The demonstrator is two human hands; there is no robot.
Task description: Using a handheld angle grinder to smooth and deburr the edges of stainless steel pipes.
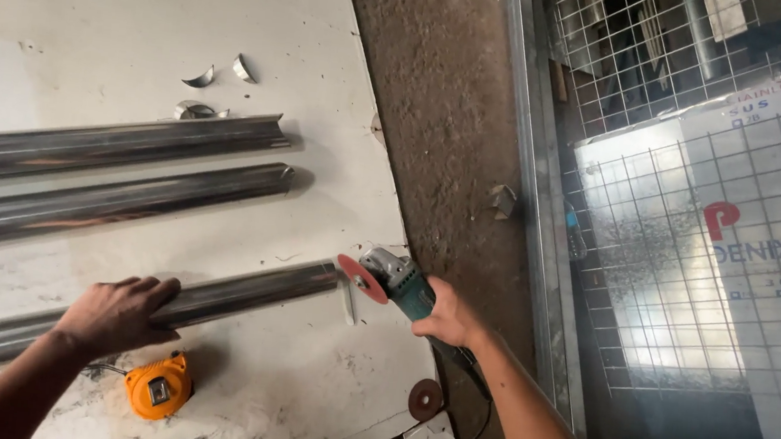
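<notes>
Item: steel pipe (pixel 240 293), polished, lying on the white board (pixel 124 12) near its bottom edge. Long axis runs from the lower left up toward the board's right edge, cut end pointing right.

Left hand (pixel 119 313): pressed down on the pipe, fingers curled over its top.

Right hand (pixel 448 319): fingers wrapped tight round the green body of an angle grinder (pixel 396 282); its red disc meets the pipe's right end.

Also present: two further pipes (pixel 118 169) lying roughly parallel farther up the board; orange tape measure (pixel 159 385) just beside the left wrist; spare disc (pixel 425 399) near the bottom right corner; curved metal offcuts (pixel 221 72) above the pipes.
</notes>
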